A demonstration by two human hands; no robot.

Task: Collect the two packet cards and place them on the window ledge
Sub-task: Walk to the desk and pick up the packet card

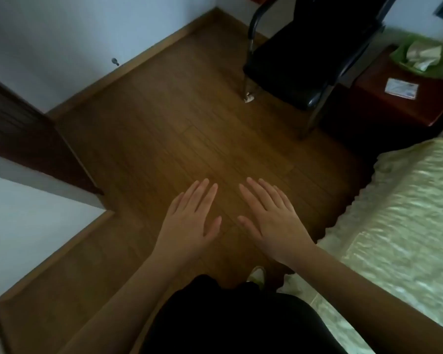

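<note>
Head view, looking down at a wood plank floor [179,118]. Left hand [189,215] and right hand [271,215] are both held out flat, palms down, fingers spread wide, holding nothing. They sit side by side just below frame centre, thumbs pointing toward each other, apart.

One packet card [401,88] visible at about 2 o'clock from the hands, well apart from them. It lies flat on top of a dark red-brown nightstand [384,103]. Appearance: small pale rectangle, whitish with a bluish tint and faint print; the print is too blurred to read. A second card cannot be made out.

Just beyond the card, at the nightstand's far edge, a green tissue pack [420,57] with crumpled white tissue showing on top.

Black chair [299,70] with metal frame stands at 1 o'clock, left of the nightstand. Bed [399,213] with a pale green patterned cover fills the 3 to 4 o'clock side. White walls and a wood skirting run along the 9 to 11 o'clock side. Dark clothing and one light shoe [256,275] at 6 o'clock.
</note>
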